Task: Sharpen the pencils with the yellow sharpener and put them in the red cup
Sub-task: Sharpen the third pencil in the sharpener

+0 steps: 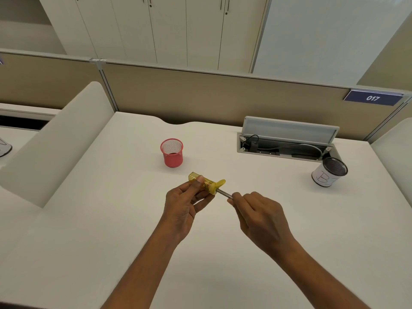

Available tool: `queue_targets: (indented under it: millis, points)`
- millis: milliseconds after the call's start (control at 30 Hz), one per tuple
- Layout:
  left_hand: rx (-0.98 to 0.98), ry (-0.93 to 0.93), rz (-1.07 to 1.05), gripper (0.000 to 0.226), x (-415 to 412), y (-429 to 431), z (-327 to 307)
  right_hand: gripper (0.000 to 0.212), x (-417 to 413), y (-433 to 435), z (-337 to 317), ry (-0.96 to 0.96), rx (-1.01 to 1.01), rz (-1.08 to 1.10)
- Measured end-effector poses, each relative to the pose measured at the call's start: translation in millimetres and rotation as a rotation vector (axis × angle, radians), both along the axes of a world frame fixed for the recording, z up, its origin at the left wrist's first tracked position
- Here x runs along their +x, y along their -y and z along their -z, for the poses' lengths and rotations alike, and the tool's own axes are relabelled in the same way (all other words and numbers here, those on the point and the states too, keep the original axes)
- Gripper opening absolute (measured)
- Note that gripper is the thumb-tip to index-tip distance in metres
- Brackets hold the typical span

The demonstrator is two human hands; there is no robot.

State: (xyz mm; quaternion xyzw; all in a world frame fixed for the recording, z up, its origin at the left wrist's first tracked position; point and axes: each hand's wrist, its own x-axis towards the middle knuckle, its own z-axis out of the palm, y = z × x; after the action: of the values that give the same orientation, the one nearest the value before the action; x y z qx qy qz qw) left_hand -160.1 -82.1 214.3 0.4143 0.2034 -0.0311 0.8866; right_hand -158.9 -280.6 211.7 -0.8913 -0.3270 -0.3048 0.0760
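My left hand (184, 204) grips the yellow sharpener (208, 182) above the middle of the white desk, thumb on top of its clear yellow body. My right hand (256, 216) pinches a dark pencil (224, 193) whose front end sits inside the sharpener's opening. Only a short piece of the pencil shows between the sharpener and my fingers. The red mesh cup (172, 153) stands upright farther back, to the left of the sharpener; I see no pencil standing in it.
A white-wrapped black mesh cup (329, 172) stands at the right. Behind it an open cable tray (283, 146) with its lid raised is set into the desk (111, 219). White side panels flank the desk, and a beige partition runs along the back.
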Motion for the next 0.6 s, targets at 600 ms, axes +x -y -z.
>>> queue_targets:
  millis: [600]
  points:
    - [0.003,0.020,0.020,0.029,2.6,-3.5,1.6,0.043,-6.3,-19.8,-30.2,-1.248,0.868,0.146]
